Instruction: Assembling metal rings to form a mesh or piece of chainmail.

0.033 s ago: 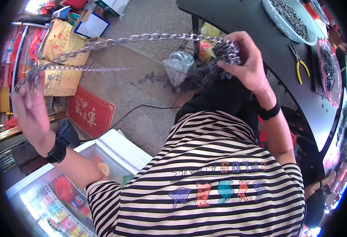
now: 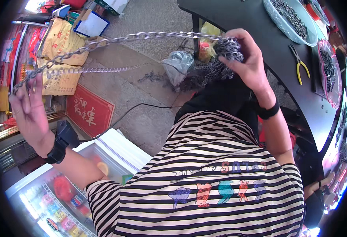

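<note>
A grey metal chain (image 2: 136, 36) stretches across the air between my two hands. At the far left, the fingers of my left hand (image 2: 30, 116) grip its end part, where the chain turns back. From there a second, loose strand (image 2: 106, 69) trails to the right over the floor. My right hand (image 2: 252, 65) is closed around a bunched heap of chain (image 2: 228, 49), held beside the dark table's edge. More chain dangles below that bunch, partly in front of a clear plastic bag (image 2: 179, 65).
A black table (image 2: 276, 43) on the right bears a basin of chain pieces (image 2: 292, 19), yellow-handled pliers (image 2: 300, 67) and a pink-rimmed tray (image 2: 333, 75). Left are yellow sacks (image 2: 61, 43), a red mat (image 2: 90, 110) and a glass-topped freezer (image 2: 122, 148). A black cable (image 2: 138, 106) crosses the floor.
My left hand has shifted slightly, still on the chain. The loose strand has swung a little to the right. My right hand with the bunch has barely moved.
</note>
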`<state>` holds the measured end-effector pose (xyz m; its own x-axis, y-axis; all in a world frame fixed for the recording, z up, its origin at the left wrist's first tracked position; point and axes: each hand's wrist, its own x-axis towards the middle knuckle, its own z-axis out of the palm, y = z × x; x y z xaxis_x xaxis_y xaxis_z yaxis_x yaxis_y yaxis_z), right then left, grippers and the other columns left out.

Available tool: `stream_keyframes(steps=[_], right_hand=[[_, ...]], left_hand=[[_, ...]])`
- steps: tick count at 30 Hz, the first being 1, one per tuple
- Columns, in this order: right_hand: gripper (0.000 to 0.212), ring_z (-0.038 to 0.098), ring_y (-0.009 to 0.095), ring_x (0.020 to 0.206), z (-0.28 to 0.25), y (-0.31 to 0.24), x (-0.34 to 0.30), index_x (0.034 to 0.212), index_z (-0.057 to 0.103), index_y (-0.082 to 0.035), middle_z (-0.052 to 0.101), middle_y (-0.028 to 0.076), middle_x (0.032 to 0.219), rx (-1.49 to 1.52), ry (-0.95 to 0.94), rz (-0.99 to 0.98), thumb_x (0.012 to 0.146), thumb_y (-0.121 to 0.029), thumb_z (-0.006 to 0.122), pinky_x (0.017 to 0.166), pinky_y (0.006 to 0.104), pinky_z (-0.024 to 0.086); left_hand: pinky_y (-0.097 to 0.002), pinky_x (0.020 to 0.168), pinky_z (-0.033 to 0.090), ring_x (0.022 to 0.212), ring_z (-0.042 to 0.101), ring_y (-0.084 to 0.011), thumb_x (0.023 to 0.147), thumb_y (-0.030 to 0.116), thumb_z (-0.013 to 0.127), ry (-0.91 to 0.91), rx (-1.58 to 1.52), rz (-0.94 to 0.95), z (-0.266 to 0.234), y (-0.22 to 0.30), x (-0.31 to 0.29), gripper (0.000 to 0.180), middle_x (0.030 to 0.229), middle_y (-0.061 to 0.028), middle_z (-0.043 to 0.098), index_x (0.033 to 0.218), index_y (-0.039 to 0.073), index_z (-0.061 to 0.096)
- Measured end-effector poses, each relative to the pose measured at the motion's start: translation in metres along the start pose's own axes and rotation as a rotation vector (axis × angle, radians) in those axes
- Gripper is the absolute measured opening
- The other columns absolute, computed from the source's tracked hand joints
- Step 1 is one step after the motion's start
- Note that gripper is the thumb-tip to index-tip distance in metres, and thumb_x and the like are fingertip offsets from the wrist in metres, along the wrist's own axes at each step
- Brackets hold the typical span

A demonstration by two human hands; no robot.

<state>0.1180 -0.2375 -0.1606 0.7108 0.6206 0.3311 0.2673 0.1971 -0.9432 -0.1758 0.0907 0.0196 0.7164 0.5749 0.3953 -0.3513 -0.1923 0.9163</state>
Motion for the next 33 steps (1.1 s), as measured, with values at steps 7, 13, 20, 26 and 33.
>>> stream_keyframes(steps=[7,13,20,26,33], right_hand=[[0.039,0.059,0.029,0.080,0.001,0.017,0.009,0.092,0.056,0.001,0.056,0.012,0.086,-0.529,-0.127,0.006,0.056,0.009,0.069,0.074,0.0332,0.048],[0.038,0.061,0.021,0.082,0.005,0.030,0.026,0.098,0.055,0.000,0.061,0.011,0.086,-0.476,-0.223,0.051,0.064,0.005,0.072,0.076,0.0295,0.047],[0.044,0.053,0.009,0.101,0.013,0.035,0.020,0.112,0.053,-0.004,0.056,-0.001,0.106,0.220,-0.292,0.204,0.073,0.016,0.061,0.091,0.0249,0.043],[0.041,0.052,0.009,0.104,0.013,0.048,0.006,0.106,0.052,-0.004,0.056,0.001,0.107,0.280,-0.347,0.295,0.072,0.019,0.054,0.094,0.0254,0.041],[0.038,0.052,0.012,0.107,0.013,0.050,-0.002,0.102,0.050,-0.005,0.058,0.005,0.112,0.346,-0.329,0.319,0.072,0.020,0.052,0.096,0.0281,0.041]], left_hand=[[-0.0256,0.078,0.044,0.081,0.057,-0.0099,0.096,0.017,0.056,0.231,0.736,-0.055,-0.055,-0.007,-0.004,0.021,0.093,-0.0042,0.065,0.103,-0.002,0.063],[-0.0253,0.083,0.043,0.085,0.057,-0.0120,0.090,0.015,0.063,0.169,1.283,0.179,-0.013,-0.033,0.011,0.017,0.093,-0.0027,0.066,0.093,-0.002,0.067],[-0.0301,0.062,0.045,0.062,0.056,-0.0132,0.087,0.029,0.065,-0.104,1.243,-0.506,-0.055,-0.159,-0.031,0.030,0.064,-0.0087,0.061,0.088,-0.001,0.067],[-0.0335,0.062,0.048,0.065,0.065,-0.0217,0.086,0.023,0.064,-0.229,1.179,-0.520,-0.047,-0.218,-0.064,0.024,0.070,-0.0133,0.066,0.086,-0.001,0.067],[-0.0376,0.071,0.051,0.079,0.067,-0.0314,0.078,0.017,0.070,-0.537,1.068,-0.667,-0.021,-0.300,-0.123,0.020,0.081,-0.0166,0.068,0.090,0.001,0.067]])
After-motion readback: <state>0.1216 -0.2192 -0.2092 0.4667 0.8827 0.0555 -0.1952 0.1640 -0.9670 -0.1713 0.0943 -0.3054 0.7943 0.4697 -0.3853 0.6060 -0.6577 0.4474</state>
